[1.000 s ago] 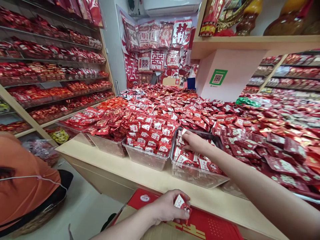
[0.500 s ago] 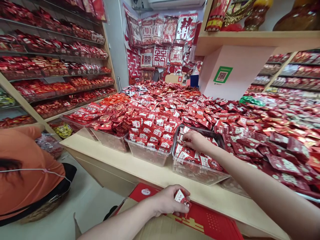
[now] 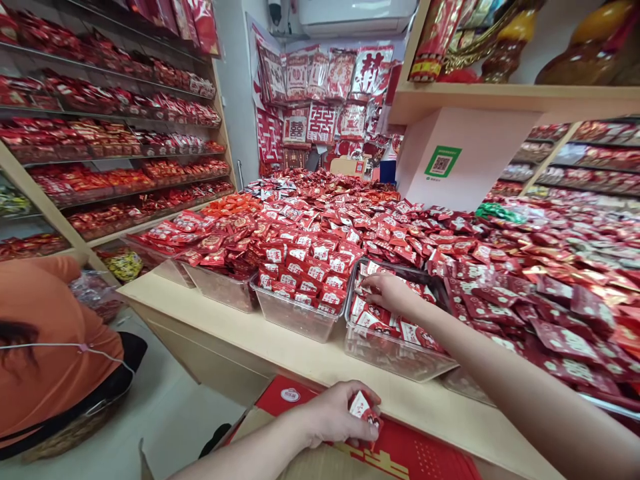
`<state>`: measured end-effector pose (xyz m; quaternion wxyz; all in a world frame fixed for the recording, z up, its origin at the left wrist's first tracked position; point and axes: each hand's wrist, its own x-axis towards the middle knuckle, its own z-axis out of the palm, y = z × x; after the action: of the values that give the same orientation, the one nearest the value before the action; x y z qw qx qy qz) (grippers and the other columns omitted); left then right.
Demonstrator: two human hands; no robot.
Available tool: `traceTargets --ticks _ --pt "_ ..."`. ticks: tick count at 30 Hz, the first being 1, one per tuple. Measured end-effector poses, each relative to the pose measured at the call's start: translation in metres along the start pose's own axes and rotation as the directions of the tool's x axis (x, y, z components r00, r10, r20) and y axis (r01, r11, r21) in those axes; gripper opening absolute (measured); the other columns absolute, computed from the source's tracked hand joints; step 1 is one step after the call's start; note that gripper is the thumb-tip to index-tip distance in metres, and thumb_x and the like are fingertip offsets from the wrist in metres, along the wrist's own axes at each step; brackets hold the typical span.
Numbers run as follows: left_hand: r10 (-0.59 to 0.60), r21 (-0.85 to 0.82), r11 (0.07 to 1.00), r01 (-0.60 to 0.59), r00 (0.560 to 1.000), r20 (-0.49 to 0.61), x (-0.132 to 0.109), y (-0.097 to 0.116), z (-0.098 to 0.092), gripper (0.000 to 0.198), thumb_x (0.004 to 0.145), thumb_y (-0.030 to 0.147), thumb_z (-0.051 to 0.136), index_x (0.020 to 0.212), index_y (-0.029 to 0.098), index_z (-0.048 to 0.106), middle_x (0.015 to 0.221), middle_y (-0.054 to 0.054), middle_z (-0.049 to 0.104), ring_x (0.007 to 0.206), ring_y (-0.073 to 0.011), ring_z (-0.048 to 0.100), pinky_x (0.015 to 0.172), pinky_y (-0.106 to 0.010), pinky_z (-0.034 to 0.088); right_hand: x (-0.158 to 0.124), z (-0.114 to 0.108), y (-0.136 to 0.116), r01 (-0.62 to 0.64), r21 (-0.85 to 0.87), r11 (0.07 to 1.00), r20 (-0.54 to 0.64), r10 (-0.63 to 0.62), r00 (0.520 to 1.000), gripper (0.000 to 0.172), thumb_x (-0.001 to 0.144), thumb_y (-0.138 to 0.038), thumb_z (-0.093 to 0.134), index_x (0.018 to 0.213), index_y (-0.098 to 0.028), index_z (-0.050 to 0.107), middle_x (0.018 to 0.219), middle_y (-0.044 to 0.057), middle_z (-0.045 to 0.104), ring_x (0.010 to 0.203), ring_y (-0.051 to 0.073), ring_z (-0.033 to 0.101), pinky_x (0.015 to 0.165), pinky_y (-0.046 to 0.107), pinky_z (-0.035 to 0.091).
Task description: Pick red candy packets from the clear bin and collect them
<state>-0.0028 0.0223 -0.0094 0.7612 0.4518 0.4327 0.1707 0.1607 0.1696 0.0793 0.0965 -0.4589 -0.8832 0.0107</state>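
My left hand (image 3: 336, 415) is closed round several small red-and-white candy packets (image 3: 364, 408), held low over a red carton (image 3: 425, 453) in front of the counter. My right hand (image 3: 389, 291) reaches into a clear plastic tray (image 3: 395, 353) on the wooden counter (image 3: 280, 353). Its fingers curl down onto the red-and-white packets (image 3: 395, 327) lying in the tray's left half. Whether they grip one is hidden.
More clear trays (image 3: 295, 313) piled with red packets stand to the left, and a wide spread of red packets (image 3: 525, 267) fills the counter behind. Shelves of red goods (image 3: 100, 140) line the left wall. A person in an orange top (image 3: 45, 347) crouches at lower left.
My right hand has shifted slightly among the packets in the tray. The left hand keeps the same grip over the carton. The view has tilted a little.
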Motion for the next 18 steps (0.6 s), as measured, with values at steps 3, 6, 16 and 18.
traceTargets --ticks 3,6,16,18 --pt "0.005 0.002 1.0 -0.005 1.0 -0.004 0.001 -0.002 -0.001 0.053 0.043 0.017 0.072 0.093 0.017 0.053 0.082 -0.001 0.058 0.059 -0.008 0.05 0.053 -0.023 0.039 0.001 0.001 -0.001 -0.016 0.009 1.0 -0.024 0.016 1.0 0.031 0.068 -0.016 0.053 0.099 -0.015 0.055 0.096 0.008 0.061 0.089 0.017 0.053 0.077 0.023 0.037" --pt "0.008 0.015 1.0 -0.008 1.0 -0.014 0.003 -0.004 -0.002 0.054 0.044 0.019 0.073 0.094 0.017 0.053 0.083 -0.001 0.058 0.057 -0.0075 0.05 0.051 -0.022 0.039 0.003 0.003 -0.002 -0.02 -0.02 1.0 -0.038 0.019 0.999 0.026 0.067 -0.013 0.051 0.093 -0.014 0.053 0.088 0.008 0.059 0.084 0.017 0.052 0.073 0.024 0.037" --pt "0.415 0.277 0.877 -0.393 0.91 -0.022 -0.04 0.044 0.009 0.057 0.062 0.015 0.056 0.117 0.023 0.042 0.117 -0.007 0.048 0.089 -0.0175 0.055 0.078 -0.031 0.043 0.002 -0.012 -0.001 0.11 0.084 0.99 0.039 -0.113 0.993 0.016 0.077 -0.023 0.043 0.077 -0.016 0.057 0.077 0.005 0.06 0.07 0.014 0.052 0.066 0.023 0.038" --pt "0.581 0.535 0.711 -0.455 0.809 -0.085 -0.053 0.068 0.01 0.062 0.063 0.014 0.053 0.122 0.024 0.037 0.127 -0.005 0.039 0.108 -0.0201 0.043 0.094 -0.033 0.032 -0.001 -0.016 0.001 0.133 0.151 0.98 0.063 -0.144 0.988 0.023 0.077 -0.034 0.045 0.084 -0.017 0.059 0.081 0.005 0.061 0.07 0.014 0.053 0.064 0.023 0.039"
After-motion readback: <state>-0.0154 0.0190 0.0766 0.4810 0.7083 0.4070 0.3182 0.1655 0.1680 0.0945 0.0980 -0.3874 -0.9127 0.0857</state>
